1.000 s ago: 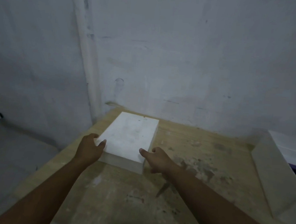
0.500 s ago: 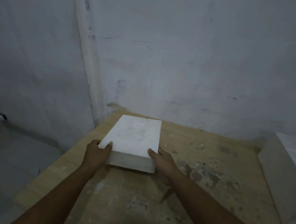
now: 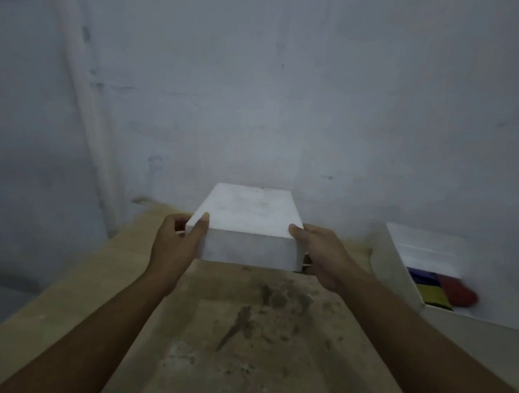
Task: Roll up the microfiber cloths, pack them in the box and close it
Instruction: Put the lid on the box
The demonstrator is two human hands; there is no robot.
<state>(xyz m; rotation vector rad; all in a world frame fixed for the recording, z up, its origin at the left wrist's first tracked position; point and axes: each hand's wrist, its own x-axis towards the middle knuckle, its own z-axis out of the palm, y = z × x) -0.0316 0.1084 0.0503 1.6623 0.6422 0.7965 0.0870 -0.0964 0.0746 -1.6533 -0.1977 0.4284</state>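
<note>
A white rectangular box lid (image 3: 247,225) hangs above the wooden table, held level at its near corners. My left hand (image 3: 176,246) grips its left side with the thumb on top, and my right hand (image 3: 323,255) grips its right side the same way. At the right edge stands the open white box (image 3: 394,272). Rolled cloths lie inside it: a red one (image 3: 457,292), a yellow one (image 3: 433,297) and a dark blue one (image 3: 422,275). The box's right part is cut off by the frame.
The stained wooden table (image 3: 244,345) meets a grey wall (image 3: 287,107) just behind the lid. Its left edge (image 3: 76,277) drops off to the floor. A pipe (image 3: 96,127) runs up the wall corner at left.
Both hands closed on the lid's near corners and lifted it off the table, carrying it right. The open box with the cloths has come further into view.
</note>
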